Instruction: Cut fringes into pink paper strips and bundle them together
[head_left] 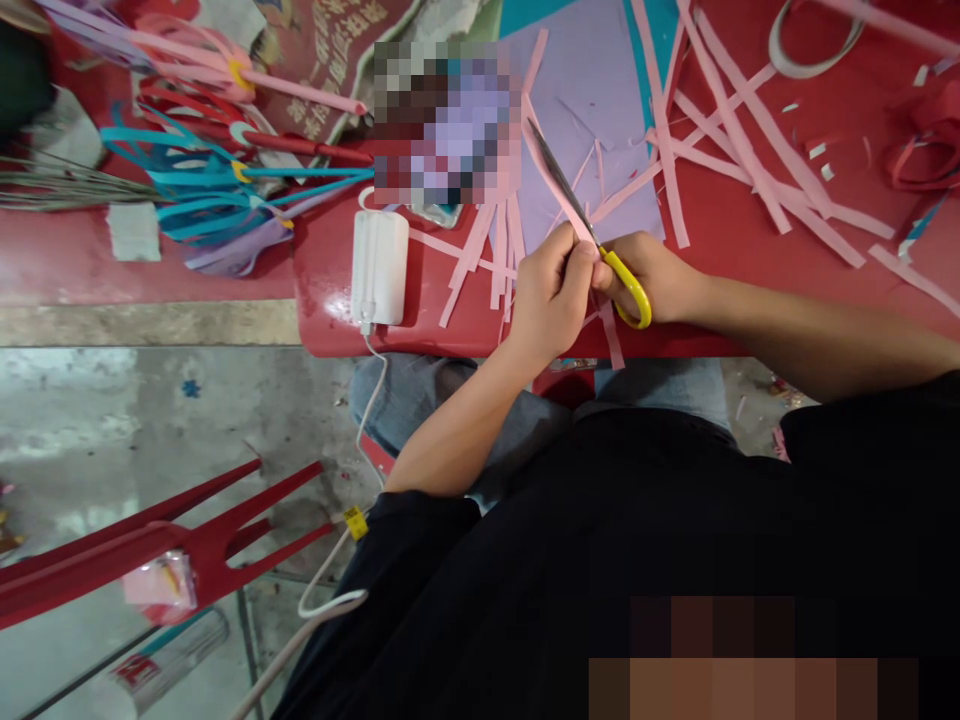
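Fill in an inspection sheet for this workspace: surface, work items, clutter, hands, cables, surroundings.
Surface: red table, partly covered by a lilac sheet.
Work items: yellow-handled scissors, blades alongside a pink strip; whether they are cutting cannot be told.
Clutter: loose pink strips, some crossing; small white scraps; a blue looped bundle at the picture's left.
Left hand: pinches the pink strip.
Right hand: holds the scissors by the handle.
Cables: white cable from a white device on the table, hanging over the edge; yellow tag on it.
Surroundings: grey floor; red furniture, kind unclear; part of the table is pixelated.
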